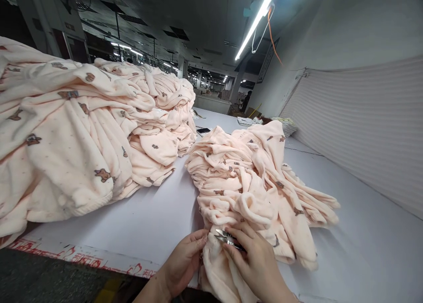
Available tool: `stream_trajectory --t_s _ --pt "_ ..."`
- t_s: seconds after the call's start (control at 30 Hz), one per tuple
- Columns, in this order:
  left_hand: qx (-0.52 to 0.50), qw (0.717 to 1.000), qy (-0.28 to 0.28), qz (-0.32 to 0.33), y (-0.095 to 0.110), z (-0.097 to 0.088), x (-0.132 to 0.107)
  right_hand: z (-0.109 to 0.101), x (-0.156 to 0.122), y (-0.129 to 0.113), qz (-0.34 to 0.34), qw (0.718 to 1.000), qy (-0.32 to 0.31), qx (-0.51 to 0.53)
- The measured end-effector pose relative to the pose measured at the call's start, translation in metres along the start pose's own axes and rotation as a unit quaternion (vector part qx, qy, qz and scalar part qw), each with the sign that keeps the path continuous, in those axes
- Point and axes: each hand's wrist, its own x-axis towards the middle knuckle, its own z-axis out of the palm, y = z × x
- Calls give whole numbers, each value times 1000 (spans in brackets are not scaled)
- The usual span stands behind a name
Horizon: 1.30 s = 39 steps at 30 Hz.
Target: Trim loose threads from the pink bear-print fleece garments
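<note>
My right hand (253, 254) is closed around a pair of thread snips (228, 238), whose metal blades point left and stand slightly apart. The blade tips lie at the edge of a pale pink fleece garment (216, 267) that hangs over the front table edge. My left hand (185, 261) pinches that garment's edge just left of the blades, thumb against fingers. Beyond my hands rises a stack of pale pink fleece garments (228, 171) printed with small brown animals, sleeves spilling right.
A large heap of the same printed fleece (72, 131) covers the left of the white table (148, 223). A dark phone (203, 130) and papers (246, 121) lie farther back. Striped pale cloth (363, 131) hangs along the right wall.
</note>
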Motion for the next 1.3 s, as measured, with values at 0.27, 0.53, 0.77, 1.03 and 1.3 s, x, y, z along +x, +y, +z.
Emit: stream_trajectory --t_s 0.27,0.53,0.77,1.03,1.3 --pt "-33 999 14 -6 1 6 3 -2 -13 -2 -22 999 0 -43" --pt "6 997 -25 -72 9 13 15 -8 -27 9 21 998 56 -7" --pt "66 991 -48 -108 12 30 68 30 -63 -12 80 990 -42 112" --pt "173 983 61 -3 63 -11 54 42 -19 10 93 973 -24 210" --pt "338 923 169 70 4 -9 -4 32 13 14 146 922 -5 358"
